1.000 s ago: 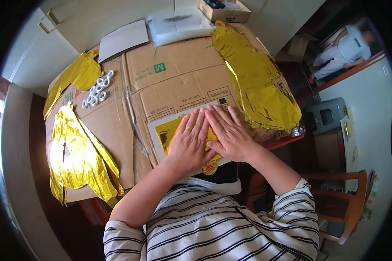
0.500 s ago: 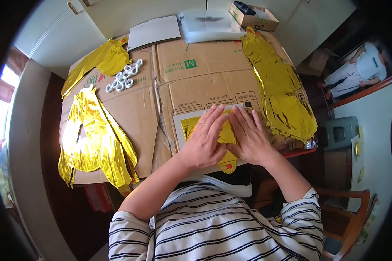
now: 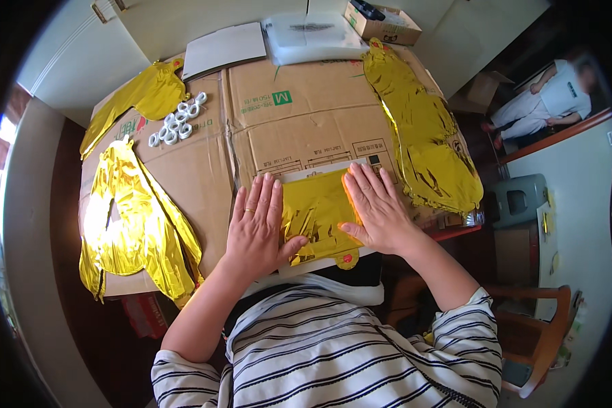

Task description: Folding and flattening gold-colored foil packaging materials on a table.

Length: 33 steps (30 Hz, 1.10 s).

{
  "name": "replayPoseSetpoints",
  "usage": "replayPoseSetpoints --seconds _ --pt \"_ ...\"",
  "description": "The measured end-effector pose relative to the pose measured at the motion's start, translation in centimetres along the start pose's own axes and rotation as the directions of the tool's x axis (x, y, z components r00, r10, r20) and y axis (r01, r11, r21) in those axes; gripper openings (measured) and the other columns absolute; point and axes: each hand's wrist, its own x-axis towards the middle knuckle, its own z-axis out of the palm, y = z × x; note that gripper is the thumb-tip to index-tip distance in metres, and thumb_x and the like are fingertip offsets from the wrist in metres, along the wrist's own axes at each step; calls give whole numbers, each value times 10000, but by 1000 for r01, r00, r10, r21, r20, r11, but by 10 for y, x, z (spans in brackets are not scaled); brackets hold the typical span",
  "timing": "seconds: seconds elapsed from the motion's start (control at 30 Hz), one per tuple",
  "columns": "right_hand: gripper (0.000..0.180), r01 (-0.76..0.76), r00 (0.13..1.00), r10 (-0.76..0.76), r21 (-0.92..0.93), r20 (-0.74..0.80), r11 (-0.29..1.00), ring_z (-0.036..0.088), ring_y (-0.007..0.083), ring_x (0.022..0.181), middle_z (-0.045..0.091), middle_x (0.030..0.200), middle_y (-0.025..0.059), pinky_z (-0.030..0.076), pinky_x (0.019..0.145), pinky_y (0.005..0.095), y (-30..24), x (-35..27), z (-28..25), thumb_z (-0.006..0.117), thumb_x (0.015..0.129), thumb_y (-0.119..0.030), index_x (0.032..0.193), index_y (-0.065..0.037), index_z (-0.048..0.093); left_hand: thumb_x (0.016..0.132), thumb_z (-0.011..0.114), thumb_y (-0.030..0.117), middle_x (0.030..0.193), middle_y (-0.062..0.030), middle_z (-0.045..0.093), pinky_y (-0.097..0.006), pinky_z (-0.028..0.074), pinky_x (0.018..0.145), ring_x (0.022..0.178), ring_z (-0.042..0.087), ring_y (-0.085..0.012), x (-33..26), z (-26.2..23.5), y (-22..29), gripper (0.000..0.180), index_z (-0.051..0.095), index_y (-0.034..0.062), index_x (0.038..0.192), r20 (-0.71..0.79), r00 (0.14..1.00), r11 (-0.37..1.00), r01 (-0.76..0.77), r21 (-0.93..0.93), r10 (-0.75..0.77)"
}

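A folded gold foil balloon (image 3: 314,216) lies flat on a pale sheet of card (image 3: 294,270) at the near edge of the table. Its small rounded tab with a red spot points toward me. Flat along the balloon's left edge rests my left hand (image 3: 257,228), fingers stretched out and thumb on the foil. My right hand (image 3: 382,216) lies open over the right edge, fingers extended and thumb turned inward on the foil. Neither hand grips anything.
Cardboard (image 3: 265,129) covers the table. Unfolded gold foil balloons lie at the left (image 3: 132,217), far left (image 3: 132,98) and right (image 3: 432,136). White rolls (image 3: 177,124), grey boards (image 3: 224,49), a clear plastic stack (image 3: 313,41) and a box (image 3: 382,27) stand farther back. A person (image 3: 547,102) sits at right.
My left hand has moved from the middle of the folded balloon to its left edge, uncovering the foil. My right hand stays at the right edge. The whole view has shifted slightly.
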Motion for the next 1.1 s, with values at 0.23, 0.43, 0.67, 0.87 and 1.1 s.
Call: replayPoseSetpoints --seconds 0.23,0.43,0.67,0.87,1.1 --pt "948 -3 1000 3 -4 -5 1000 107 379 1591 139 1701 246 60 1276 548 0 0 1 400 1016 -661 1620 40 192 933 536 708 1656 -257 288 -539 113 1271 1576 202 -386 2 0 -5 1042 295 -82 1568 0 1000 998 -21 51 21" --pt "949 -8 1000 8 -5 -8 1000 108 380 1591 136 1702 246 74 1275 549 0 -1 4 411 1015 -657 1624 34 181 920 615 632 1654 -244 295 -546 144 1264 1566 224 -392 -1 -14 -12 1011 270 -31 1601 -27 1000 997 -16 -76 14" --pt "944 -7 1000 8 27 -29 1000 111 378 1591 140 1701 245 81 1274 551 0 0 5 445 1010 -638 1625 28 184 956 651 485 1657 -264 276 -519 181 1267 1554 255 -404 12 -8 7 889 294 -27 1589 -56 973 932 -229 -279 222" --pt "936 -1 999 2 15 -45 1000 109 384 1590 139 1701 245 76 1275 550 1 -1 7 448 1012 -630 1622 31 190 972 552 609 1659 -287 250 -518 167 1267 1560 225 -422 16 6 3 953 267 -58 1591 -13 980 974 -199 -109 199" --pt "941 -2 999 2 10 -36 1000 110 390 1588 139 1696 257 69 1277 546 0 0 6 409 1019 -652 1626 29 177 976 469 687 1646 -316 250 -513 140 1271 1558 222 -434 15 6 3 998 254 -70 1590 46 984 985 -173 3 173"
